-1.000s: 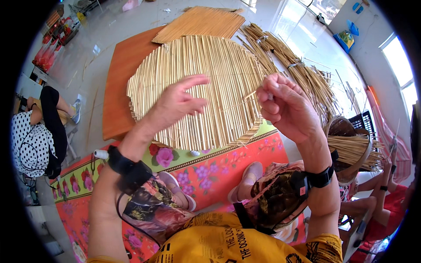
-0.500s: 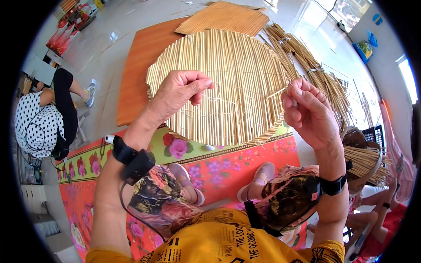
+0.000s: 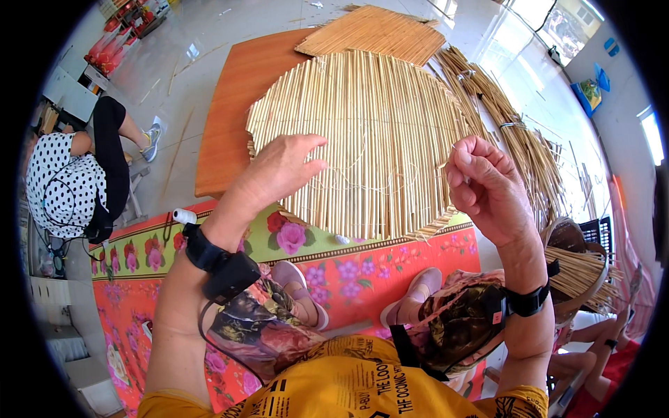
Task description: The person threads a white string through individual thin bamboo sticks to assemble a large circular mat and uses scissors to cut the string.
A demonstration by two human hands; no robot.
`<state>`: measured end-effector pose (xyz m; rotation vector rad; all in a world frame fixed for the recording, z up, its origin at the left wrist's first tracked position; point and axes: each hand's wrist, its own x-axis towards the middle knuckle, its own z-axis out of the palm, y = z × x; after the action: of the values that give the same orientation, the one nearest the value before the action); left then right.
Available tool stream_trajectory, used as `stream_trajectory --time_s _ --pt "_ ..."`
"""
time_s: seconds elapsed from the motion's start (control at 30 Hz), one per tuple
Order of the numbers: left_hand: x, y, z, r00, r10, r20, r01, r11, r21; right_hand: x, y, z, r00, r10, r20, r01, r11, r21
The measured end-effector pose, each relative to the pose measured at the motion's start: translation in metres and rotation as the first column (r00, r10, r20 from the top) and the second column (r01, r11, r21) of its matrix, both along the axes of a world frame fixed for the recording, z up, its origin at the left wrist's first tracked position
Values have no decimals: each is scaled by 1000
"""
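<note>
A rounded mat of pale straw-like stalks (image 3: 362, 97) lies in front of me, over an orange-brown board (image 3: 233, 104). Loose pale thread (image 3: 334, 187) curls across its near half. Over the mat's left part hovers my left hand (image 3: 282, 167), thumb and forefinger apart with nothing seen between them. At the right edge, my right hand (image 3: 491, 184) is closed in a pinch on a thin, needle-like thing whose tip shows above the fingers; its exact kind is too small to tell.
A second stalk panel (image 3: 373, 33) lies beyond the mat. Bundles of stalks (image 3: 512, 118) are on the floor at right, near a basket (image 3: 575, 244). A flowered red cloth (image 3: 348, 279) lies under my feet. A seated person (image 3: 70, 174) is at left; another is at lower right.
My left thumb and forefinger have parted from a pinch, and that hand has turned palm down. My right hand has dropped slightly, still pinching. The view has shifted a little.
</note>
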<state>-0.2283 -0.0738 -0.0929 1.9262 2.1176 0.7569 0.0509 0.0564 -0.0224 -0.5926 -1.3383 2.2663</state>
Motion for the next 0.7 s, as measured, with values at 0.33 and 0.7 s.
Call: stream_trajectory --time_s 0.33,0.7 --pt "43 3 38 610 27 792 12 999 -43 -12 -15 -22 1000 -2 28 8 980 -201" --pt "86 -17 27 47 -158 986 184 972 147 -16 -58 -35 987 136 84 -89 903 -420"
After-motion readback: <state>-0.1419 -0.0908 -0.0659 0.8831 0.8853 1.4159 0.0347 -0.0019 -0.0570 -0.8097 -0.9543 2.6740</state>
